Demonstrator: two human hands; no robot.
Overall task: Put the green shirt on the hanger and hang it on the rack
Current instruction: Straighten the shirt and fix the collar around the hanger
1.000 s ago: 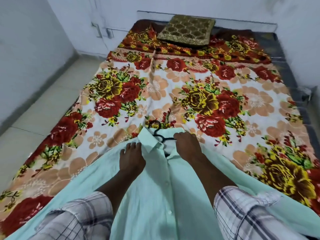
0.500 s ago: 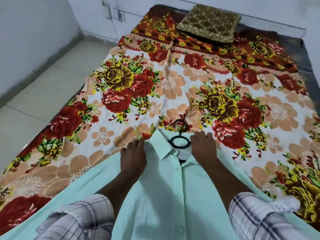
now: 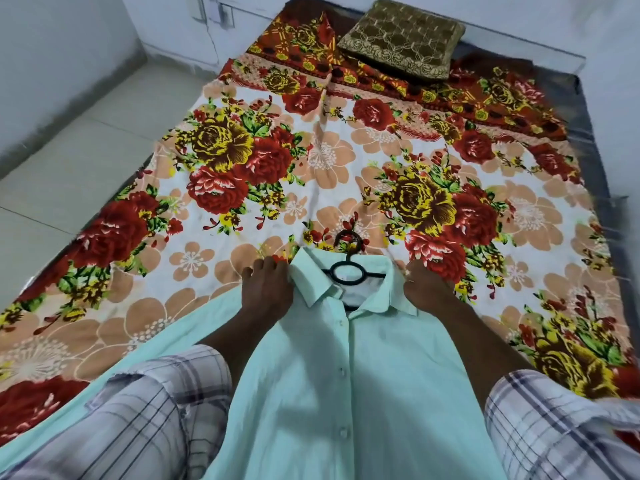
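Note:
The pale green shirt (image 3: 332,375) lies front up and buttoned on the bed, its collar pointing away from me. A black hanger (image 3: 346,271) sits inside the neck opening; its ring and its hook show above the collar. My left hand (image 3: 266,289) rests on the shirt's left shoulder beside the collar, fingers curled over the shoulder edge. My right hand (image 3: 426,289) is on the right shoulder, fingers curled into the cloth. No rack is in view.
A floral bedsheet (image 3: 311,161) covers the mattress, with a brown-gold cushion (image 3: 401,39) at the far end. Tiled floor (image 3: 69,168) lies to the left. White walls close the room behind the bed. My checked sleeves fill the bottom corners.
Both hands have slid outward from the collar to the shirt's shoulders. More of the hanger's ring shows in the neck opening. The view has moved closer.

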